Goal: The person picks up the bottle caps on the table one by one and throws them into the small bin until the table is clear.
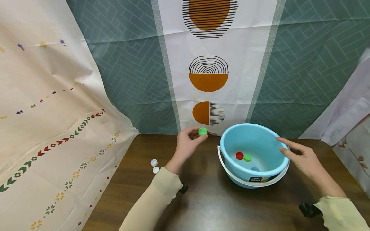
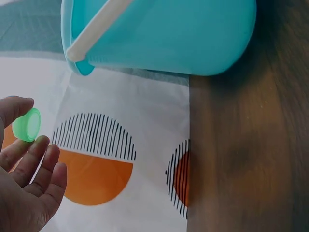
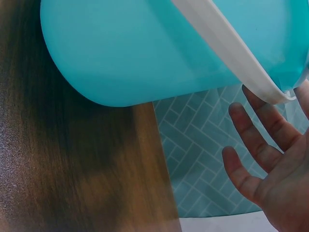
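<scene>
My left hand (image 1: 188,142) pinches a green bottle cap (image 1: 203,131) between thumb and fingers, left of the bucket and above the table. In the left wrist view the cap (image 2: 27,124) shows close up, the other fingers loosely bent below it. A light blue bucket (image 1: 251,134) with a white handle (image 1: 268,183) stands on the table. Inside it lie a red cap (image 1: 239,156), another green cap (image 1: 247,158) and a blue cap (image 1: 255,169). My right hand (image 1: 302,158) rests at the bucket's right rim, its fingers (image 3: 251,135) spread and relaxed beside the handle's end.
Two white caps (image 1: 154,163) lie close together at the left of the brown wooden table (image 1: 214,205). A patterned curtain (image 1: 130,80) hangs behind the table's back edge. Cream patterned cloth (image 1: 57,128) borders the left side.
</scene>
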Demonstrator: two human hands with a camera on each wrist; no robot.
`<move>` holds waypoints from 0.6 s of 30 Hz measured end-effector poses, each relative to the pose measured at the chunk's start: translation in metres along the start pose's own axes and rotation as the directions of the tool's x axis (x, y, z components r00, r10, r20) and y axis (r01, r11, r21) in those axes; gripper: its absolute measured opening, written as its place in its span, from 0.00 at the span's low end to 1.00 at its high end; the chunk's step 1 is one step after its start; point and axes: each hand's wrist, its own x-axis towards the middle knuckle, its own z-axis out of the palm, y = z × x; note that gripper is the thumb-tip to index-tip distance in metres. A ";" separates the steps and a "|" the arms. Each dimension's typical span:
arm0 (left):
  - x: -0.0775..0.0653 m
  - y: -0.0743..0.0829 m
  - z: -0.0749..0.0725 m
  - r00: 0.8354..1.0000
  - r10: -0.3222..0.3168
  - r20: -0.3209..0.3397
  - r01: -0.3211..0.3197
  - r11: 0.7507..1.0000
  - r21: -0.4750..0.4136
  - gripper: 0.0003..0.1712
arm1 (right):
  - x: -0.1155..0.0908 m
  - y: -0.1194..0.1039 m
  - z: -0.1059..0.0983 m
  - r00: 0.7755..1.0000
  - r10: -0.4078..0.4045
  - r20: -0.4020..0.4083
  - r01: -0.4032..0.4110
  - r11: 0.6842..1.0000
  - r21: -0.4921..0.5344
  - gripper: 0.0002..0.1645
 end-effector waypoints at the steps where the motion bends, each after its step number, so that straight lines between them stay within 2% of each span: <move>1: 0.001 0.001 0.001 1.000 0.008 0.006 -0.008 1.000 0.002 0.19 | 0.000 0.000 0.000 1.000 -0.004 -0.003 0.004 1.000 0.002 0.29; 6: 0.004 0.009 0.009 0.999 0.040 0.022 -0.040 0.999 -0.017 0.18 | 0.000 0.000 0.000 1.000 -0.021 -0.007 0.021 1.000 0.008 0.29; 14: 0.006 0.025 0.022 0.997 0.053 0.048 -0.052 0.999 -0.016 0.19 | 0.000 0.000 0.000 0.999 -0.032 -0.005 0.032 0.999 0.018 0.29; 18: 0.009 0.023 0.032 0.996 0.070 0.048 -0.069 0.997 -0.027 0.19 | 0.000 0.001 0.000 1.000 -0.025 0.003 0.025 1.000 0.013 0.29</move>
